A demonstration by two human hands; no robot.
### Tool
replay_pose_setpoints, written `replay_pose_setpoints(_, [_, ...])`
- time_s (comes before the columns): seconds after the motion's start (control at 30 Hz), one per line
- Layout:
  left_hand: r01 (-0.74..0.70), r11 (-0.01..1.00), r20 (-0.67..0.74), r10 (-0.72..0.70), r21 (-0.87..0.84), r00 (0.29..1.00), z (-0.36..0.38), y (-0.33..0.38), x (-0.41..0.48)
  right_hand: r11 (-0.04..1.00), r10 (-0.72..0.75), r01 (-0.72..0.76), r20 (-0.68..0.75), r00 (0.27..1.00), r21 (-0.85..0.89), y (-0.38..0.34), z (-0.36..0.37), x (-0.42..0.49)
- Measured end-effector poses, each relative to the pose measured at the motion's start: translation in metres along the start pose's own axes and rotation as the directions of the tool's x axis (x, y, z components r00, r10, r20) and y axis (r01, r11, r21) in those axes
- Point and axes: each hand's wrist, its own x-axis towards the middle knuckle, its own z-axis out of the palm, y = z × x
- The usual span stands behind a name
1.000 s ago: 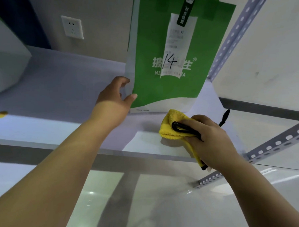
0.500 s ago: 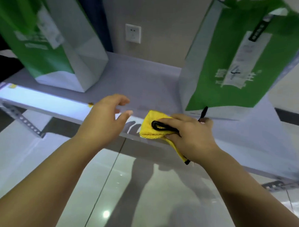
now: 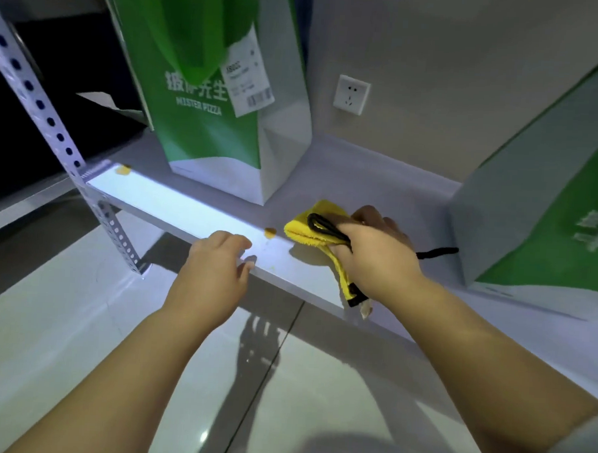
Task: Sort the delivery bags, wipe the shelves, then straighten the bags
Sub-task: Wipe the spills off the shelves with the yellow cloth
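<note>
Between two green bags, shelf bears yellow crumbs.

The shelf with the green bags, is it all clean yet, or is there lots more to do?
Not yet. Done: two green bags, the left bag and the right bag, stand on the shelf. In hand: the right hand presses a yellow cloth on it, the left hand rests at its front edge. Left: an orange speck and another, then straightening the tilted right bag.

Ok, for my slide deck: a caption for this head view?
Right hand presses yellow cloth on shelf between two green bags.
</note>
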Motion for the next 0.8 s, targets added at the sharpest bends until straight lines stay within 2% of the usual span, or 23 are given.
replay_pose_setpoints(0.13, [-0.008, 1.000, 0.026, 0.008, -0.008, 1.000, 0.015, -0.020, 0.012, 0.995, 0.084, -0.084, -0.003, 0.996, -0.052, -0.012, 0.011, 0.032])
replay_pose_setpoints(0.27, [0.007, 0.995, 0.020, -0.005, -0.095, 1.000, 0.022, -0.035, 0.020, 0.994, 0.094, -0.089, 0.082, 0.992, -0.066, -0.029, 0.028, 0.053])
replay_pose_setpoints(0.47, [0.038, 0.975, -0.041, -0.048, -0.217, 0.998, 0.015, -0.045, 0.028, 0.991, -0.001, 0.012, 0.081, 0.997, -0.134, -0.045, 0.040, 0.056])
replay_pose_setpoints(0.63, [0.036, 0.980, -0.106, -0.057, -0.194, 0.993, 0.016, -0.052, 0.031, 0.986, -0.137, 0.142, 0.066, 0.988, -0.089, -0.044, 0.047, 0.046])
replay_pose_setpoints(0.8, [0.007, 0.983, -0.109, -0.028, -0.184, 0.994, 0.017, -0.055, 0.029, 0.976, -0.193, 0.198, 0.058, 0.979, -0.092, -0.038, 0.045, 0.029])
